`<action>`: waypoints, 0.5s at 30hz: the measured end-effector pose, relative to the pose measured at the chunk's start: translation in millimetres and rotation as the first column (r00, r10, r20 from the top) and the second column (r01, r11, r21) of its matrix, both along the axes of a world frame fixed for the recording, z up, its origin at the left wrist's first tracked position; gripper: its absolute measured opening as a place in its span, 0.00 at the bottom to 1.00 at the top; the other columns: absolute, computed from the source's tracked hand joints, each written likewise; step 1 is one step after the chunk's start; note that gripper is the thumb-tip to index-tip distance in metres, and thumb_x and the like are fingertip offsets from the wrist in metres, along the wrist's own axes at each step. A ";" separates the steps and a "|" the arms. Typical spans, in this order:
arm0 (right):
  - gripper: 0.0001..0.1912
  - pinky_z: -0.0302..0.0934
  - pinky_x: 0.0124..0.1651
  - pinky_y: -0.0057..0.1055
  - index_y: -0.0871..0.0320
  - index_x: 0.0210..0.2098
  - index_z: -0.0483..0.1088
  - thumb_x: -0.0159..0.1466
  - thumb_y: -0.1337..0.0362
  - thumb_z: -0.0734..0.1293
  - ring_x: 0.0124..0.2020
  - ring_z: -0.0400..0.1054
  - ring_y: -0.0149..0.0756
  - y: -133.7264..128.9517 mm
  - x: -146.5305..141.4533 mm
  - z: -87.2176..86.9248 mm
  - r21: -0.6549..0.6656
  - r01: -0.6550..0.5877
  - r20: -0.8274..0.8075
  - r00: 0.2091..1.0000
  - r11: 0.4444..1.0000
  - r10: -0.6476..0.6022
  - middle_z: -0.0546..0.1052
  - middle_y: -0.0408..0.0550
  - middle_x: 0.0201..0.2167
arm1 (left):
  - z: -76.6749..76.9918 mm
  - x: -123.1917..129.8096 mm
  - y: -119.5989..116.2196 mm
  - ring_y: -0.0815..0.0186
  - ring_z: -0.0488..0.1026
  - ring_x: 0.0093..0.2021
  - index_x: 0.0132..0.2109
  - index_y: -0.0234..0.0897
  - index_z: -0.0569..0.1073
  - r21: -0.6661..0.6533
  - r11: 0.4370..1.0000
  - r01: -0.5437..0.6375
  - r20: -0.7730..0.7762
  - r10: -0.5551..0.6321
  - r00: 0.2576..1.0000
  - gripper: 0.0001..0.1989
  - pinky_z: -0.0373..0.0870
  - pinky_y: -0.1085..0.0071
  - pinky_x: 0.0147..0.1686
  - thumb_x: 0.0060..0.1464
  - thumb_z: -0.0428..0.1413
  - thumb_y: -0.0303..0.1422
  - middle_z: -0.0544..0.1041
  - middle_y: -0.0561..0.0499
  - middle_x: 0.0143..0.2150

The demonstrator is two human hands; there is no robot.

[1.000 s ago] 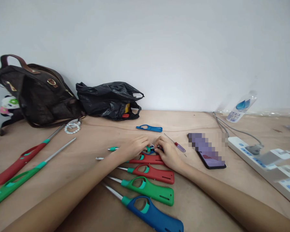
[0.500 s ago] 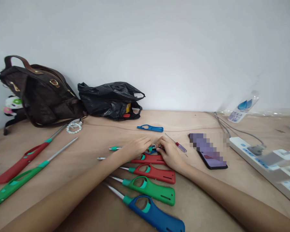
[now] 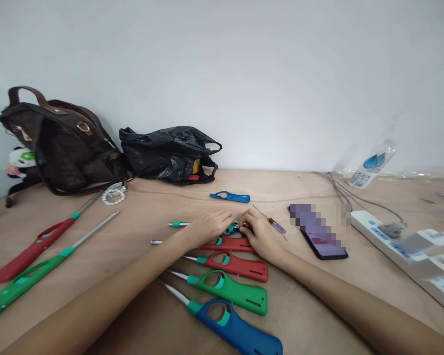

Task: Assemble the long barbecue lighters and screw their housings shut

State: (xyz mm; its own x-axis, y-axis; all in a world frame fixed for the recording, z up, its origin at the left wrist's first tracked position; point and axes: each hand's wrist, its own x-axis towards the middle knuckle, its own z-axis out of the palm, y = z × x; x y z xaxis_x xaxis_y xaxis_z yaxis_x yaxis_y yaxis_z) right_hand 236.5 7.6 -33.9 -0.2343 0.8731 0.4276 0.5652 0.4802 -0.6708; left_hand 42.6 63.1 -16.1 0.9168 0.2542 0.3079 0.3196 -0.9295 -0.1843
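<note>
Both hands are at an opened blue gas lighter in the middle of the table, its teal collar and metal tube showing left of my wrist. My left hand has its fingers bent over the lighter's trigger area. Against the inner parts, my right hand pinches with thumb and fingertips; a thin wire shows there. The hands hide most of the body. A loose blue half shell lies just beyond. Nearer me are red lighters, a green lighter and a blue lighter.
A screwdriver and a phone lie to the right, before a power strip and a tilted bottle. A backpack, black plastic bag, bead bracelet and two long lighters are on the left.
The lighter's metal tip has shifted slightly up and to the right. Both hands stay at nearly the same place on it.
</note>
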 end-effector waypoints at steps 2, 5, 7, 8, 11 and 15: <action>0.10 0.59 0.40 0.35 0.56 0.28 0.63 0.56 0.78 0.61 0.36 0.63 0.38 -0.2 0.0 -0.5 0.000 0.007 -0.003 1.000 1.000 -0.007 0.68 0.45 0.32 | 0.3 -0.2 -0.7 0.55 0.72 0.51 0.48 0.29 0.67 0.014 1.000 -0.001 0.000 0.001 1.000 0.19 0.71 0.60 0.50 0.50 0.46 0.14 0.74 0.39 0.47; 0.10 0.59 0.40 0.35 0.56 0.29 0.63 0.56 0.77 0.61 0.36 0.63 0.38 -0.1 0.3 -1.9 0.005 0.006 -0.015 1.000 1.000 -0.006 0.68 0.45 0.32 | 0.2 -0.1 -0.7 0.55 0.73 0.50 0.48 0.30 0.67 0.019 1.000 -0.008 -0.010 0.008 1.000 0.18 0.71 0.60 0.49 0.51 0.46 0.14 0.74 0.39 0.47; 0.10 0.60 0.40 0.34 0.55 0.29 0.63 0.57 0.77 0.60 0.36 0.63 0.37 0.1 0.6 -2.8 0.006 0.005 -0.025 1.000 1.000 -0.005 0.68 0.45 0.32 | -0.1 0.5 -0.2 0.55 0.74 0.48 0.48 0.30 0.67 0.023 1.000 -0.017 -0.020 0.018 1.000 0.18 0.72 0.61 0.47 0.51 0.47 0.14 0.74 0.40 0.46; 0.10 0.59 0.40 0.34 0.56 0.29 0.63 0.57 0.77 0.60 0.36 0.63 0.37 0.3 0.8 -3.1 0.004 0.007 -0.029 1.000 1.000 -0.007 0.68 0.45 0.32 | -0.2 0.9 0.1 0.56 0.74 0.47 0.47 0.30 0.67 0.023 1.000 -0.021 -0.023 0.021 1.000 0.18 0.72 0.61 0.47 0.51 0.47 0.14 0.74 0.40 0.45; 0.09 0.59 0.40 0.34 0.56 0.29 0.62 0.57 0.77 0.60 0.36 0.63 0.38 0.6 1.2 -3.5 0.000 0.016 -0.036 0.999 1.000 -0.016 0.68 0.45 0.32 | -0.3 2.0 0.8 0.56 0.74 0.46 0.47 0.30 0.67 0.018 1.000 -0.018 -0.020 0.018 1.000 0.17 0.72 0.62 0.46 0.51 0.47 0.14 0.75 0.41 0.44; 0.09 0.59 0.40 0.34 0.56 0.29 0.62 0.57 0.77 0.60 0.35 0.63 0.38 1.2 1.7 -4.2 0.004 0.013 -0.038 0.999 1.000 -0.013 0.68 0.45 0.32 | -0.4 2.7 1.2 0.56 0.74 0.48 0.47 0.30 0.67 0.025 1.000 -0.009 -0.021 0.009 1.000 0.17 0.72 0.62 0.48 0.51 0.47 0.14 0.75 0.41 0.44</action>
State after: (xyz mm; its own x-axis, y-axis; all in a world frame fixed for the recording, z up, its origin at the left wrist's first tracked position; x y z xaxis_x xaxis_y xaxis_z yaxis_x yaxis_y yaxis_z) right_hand 238.1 8.8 -38.1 -0.2065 0.8742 0.4394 0.5452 0.4757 -0.6902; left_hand 45.2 64.3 -16.5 0.9211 0.2547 0.2945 0.3235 -0.9216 -0.2145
